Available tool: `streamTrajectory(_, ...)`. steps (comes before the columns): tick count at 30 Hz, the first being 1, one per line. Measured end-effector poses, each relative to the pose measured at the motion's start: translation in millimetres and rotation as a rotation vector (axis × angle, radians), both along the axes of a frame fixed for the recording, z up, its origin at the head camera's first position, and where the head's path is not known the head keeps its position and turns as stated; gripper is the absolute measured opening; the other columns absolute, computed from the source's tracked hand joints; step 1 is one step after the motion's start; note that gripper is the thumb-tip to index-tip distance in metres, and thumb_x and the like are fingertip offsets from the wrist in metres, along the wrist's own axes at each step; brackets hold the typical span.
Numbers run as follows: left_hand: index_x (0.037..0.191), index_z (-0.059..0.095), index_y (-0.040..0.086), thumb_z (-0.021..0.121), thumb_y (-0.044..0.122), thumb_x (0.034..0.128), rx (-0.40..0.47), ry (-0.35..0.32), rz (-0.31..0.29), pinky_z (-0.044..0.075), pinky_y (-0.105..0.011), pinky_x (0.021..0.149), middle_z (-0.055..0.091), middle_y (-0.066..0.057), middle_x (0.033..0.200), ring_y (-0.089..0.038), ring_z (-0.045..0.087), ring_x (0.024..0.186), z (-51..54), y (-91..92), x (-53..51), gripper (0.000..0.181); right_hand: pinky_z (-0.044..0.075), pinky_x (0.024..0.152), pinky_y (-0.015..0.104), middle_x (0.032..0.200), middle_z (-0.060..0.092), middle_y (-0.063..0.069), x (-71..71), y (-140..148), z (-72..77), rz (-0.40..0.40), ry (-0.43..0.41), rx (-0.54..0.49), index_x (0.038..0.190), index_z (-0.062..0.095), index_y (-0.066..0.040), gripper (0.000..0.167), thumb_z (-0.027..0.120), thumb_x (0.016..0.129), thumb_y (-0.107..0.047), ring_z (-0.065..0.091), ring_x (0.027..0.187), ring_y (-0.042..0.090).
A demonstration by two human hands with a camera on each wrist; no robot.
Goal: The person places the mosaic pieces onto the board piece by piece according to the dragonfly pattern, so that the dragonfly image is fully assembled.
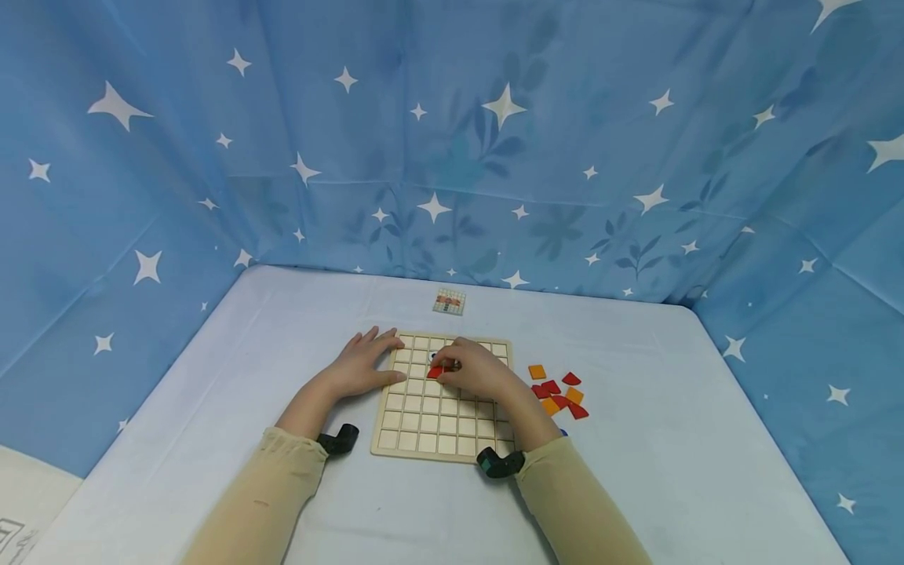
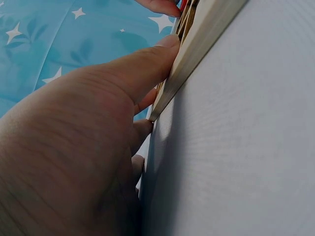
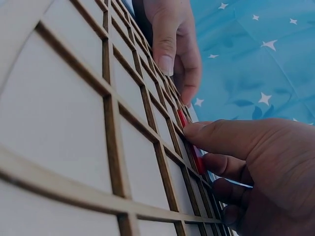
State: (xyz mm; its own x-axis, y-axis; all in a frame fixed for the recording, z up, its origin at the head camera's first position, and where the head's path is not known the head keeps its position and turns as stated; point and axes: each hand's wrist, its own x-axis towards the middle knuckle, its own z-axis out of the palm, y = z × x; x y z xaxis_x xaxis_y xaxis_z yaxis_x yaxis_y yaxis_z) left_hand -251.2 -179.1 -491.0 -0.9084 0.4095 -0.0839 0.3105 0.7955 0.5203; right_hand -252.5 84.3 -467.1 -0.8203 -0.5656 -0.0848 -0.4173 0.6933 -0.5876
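Note:
A wooden grid board (image 1: 428, 424) with square cells lies on the white table. My left hand (image 1: 362, 367) rests at its upper left edge, fingers spread and thumb on the rim; in the left wrist view the thumb (image 2: 147, 64) touches the board's side. Over the upper middle cells, my right hand (image 1: 480, 370) pinches a small red tile (image 1: 435, 372) between thumb and curled fingers. Red shows on both sides of the right thumb (image 3: 216, 135) in the right wrist view; whether that is one tile or two I cannot tell. A white piece with a dark spot sits just above, partly hidden by the fingers.
Right of the board lies a loose pile of red tiles (image 1: 578, 411) and orange tiles (image 1: 537, 372). Something blue (image 1: 563, 432) peeks out beside the right forearm. A small patterned card (image 1: 449, 301) lies beyond the board. A blue star-patterned curtain (image 1: 452, 157) surrounds the table's back and sides.

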Motion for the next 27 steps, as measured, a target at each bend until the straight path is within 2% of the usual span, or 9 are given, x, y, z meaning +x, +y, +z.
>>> streamTrajectory(18, 0.14, 0.049, 0.023, 0.066, 0.052, 0.0902, -0.008, -0.001, 0.001, 0.002, -0.055, 0.125, 0.025, -0.005, 0.164, -0.036, 0.008, 0.154, 0.2, 1.0, -0.4, 0.06, 0.049, 0.08, 0.032, 0.105, 0.058, -0.004, -0.3, -0.3, -0.3, 0.008, 0.026, 0.035, 0.111, 0.071, -0.026, 0.018, 0.07, 0.093, -0.026, 0.054, 0.086, 0.012)
streamTrajectory(23, 0.14, 0.049, 0.023, 0.066, 0.052, 0.0901, -0.008, 0.002, 0.001, 0.002, -0.056, 0.125, 0.025, -0.005, 0.164, -0.036, 0.008, 0.154, 0.6, 2.1, -0.9, 0.06, 0.051, 0.083, 0.033, 0.106, 0.06, -0.003, 1.1, 0.0, 6.7, -0.001, 0.036, 0.041, 0.113, 0.071, -0.022, 0.02, 0.07, 0.093, -0.028, 0.056, 0.09, 0.013)
streamTrajectory(27, 0.139, 0.05, 0.022, 0.067, 0.052, 0.0897, -0.006, -0.002, 0.005, 0.002, -0.057, 0.125, 0.026, -0.006, 0.164, -0.037, 0.008, 0.154, 1.2, 1.7, -0.7, 0.061, 0.051, 0.08, 0.033, 0.104, 0.061, -0.002, 3.4, 3.9, 17.6, -0.034, 0.004, 0.013, 0.114, 0.07, -0.019, 0.021, 0.066, 0.095, -0.026, 0.057, 0.089, 0.014)
